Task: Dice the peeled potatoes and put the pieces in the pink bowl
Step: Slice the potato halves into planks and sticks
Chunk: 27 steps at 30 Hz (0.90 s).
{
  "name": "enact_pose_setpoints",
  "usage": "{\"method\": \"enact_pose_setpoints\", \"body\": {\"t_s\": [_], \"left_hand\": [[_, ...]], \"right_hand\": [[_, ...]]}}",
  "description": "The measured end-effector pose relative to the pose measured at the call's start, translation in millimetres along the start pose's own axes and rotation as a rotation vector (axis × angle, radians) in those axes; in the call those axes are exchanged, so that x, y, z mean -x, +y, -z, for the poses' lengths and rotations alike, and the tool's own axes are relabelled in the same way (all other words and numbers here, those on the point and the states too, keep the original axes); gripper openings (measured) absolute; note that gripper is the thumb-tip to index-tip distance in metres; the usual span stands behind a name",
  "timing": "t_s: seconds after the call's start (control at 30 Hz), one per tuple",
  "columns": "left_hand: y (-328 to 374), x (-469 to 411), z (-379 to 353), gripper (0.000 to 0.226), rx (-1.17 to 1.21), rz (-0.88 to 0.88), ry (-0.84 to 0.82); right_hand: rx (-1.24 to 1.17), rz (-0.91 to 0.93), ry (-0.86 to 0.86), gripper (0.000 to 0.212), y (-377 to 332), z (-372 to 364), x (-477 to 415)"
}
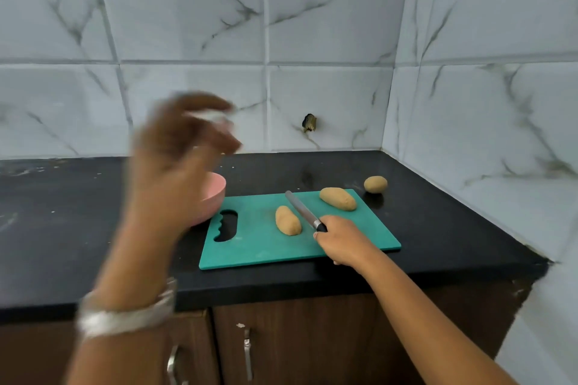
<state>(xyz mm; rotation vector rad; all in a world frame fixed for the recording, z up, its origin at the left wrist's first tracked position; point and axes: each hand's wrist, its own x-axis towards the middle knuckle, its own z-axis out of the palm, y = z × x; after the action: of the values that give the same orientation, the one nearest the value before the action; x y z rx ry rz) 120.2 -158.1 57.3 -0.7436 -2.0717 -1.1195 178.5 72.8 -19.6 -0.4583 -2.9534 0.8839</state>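
A green cutting board (266, 247) lies on the black counter. Two peeled potatoes rest on it, one near the middle (287, 220) and one at the far right corner (337, 198). A third potato (375, 184) sits on the counter beyond the board. My right hand (342, 239) grips the handle of a knife (301, 209), whose blade lies between the two potatoes on the board. My left hand (181, 147) is raised and blurred above the pink bowl (215, 194), fingers loosely spread, holding nothing that I can make out. Most of the bowl is hidden behind my left hand.
The black counter (62, 228) ends at a tiled wall behind and on the right. Wooden cabinet doors with metal handles (247, 353) are below the front edge. A small dark hole (309, 122) marks the back wall.
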Motion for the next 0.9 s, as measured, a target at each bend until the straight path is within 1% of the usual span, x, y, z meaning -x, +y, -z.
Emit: {"method": "enact_pose_setpoints", "body": {"t_s": [0.03, 0.07, 0.13, 0.17, 0.23, 0.3, 0.37, 0.47, 0.6, 0.73, 0.9], "left_hand": [[3, 2, -17, 0.018, 0.053, 0.008, -0.028], [11, 8, -31, 0.016, 0.079, 0.044, -0.103], [13, 24, -70, 0.021, 0.012, 0.113, -0.295], [-4, 26, -89, 0.026, -0.025, 0.171, -0.395], [-24, 30, -110, 0.036, -0.082, 0.282, -0.526], [-32, 30, -120, 0.042, -0.05, 0.349, -0.554], [-35, 30, -127, 0.043, -0.022, 0.388, -0.586], [-38, 33, -128, 0.044, 0.033, 0.43, -0.541], [-37, 37, -124, 0.05, 0.076, 0.446, -0.517], [-41, 37, -123, 0.047, 0.102, 0.443, -0.534], [-42, 38, -124, 0.044, 0.122, 0.44, -0.525]], "right_hand": [[-0.003, 0.001, 0.001, 0.018, -1, 0, 1], [-0.007, -0.002, 0.0, 0.017, -2, 0, 1], [-0.01, -0.007, -0.003, 0.017, -4, 0, 3], [-0.005, -0.007, -0.003, 0.017, -5, -1, 4], [-0.001, -0.002, -0.002, 0.015, -7, -2, 6], [-0.006, 0.004, 0.002, 0.012, -7, -3, 6], [-0.004, 0.005, -0.001, 0.013, -7, -2, 6], [0.016, 0.014, 0.004, 0.016, -7, -3, 6], [0.063, 0.028, 0.026, 0.014, -8, -8, 9], [0.085, 0.021, 0.05, 0.026, -13, -9, 16], [0.144, -0.009, 0.037, 0.031, -18, -12, 18]]}}
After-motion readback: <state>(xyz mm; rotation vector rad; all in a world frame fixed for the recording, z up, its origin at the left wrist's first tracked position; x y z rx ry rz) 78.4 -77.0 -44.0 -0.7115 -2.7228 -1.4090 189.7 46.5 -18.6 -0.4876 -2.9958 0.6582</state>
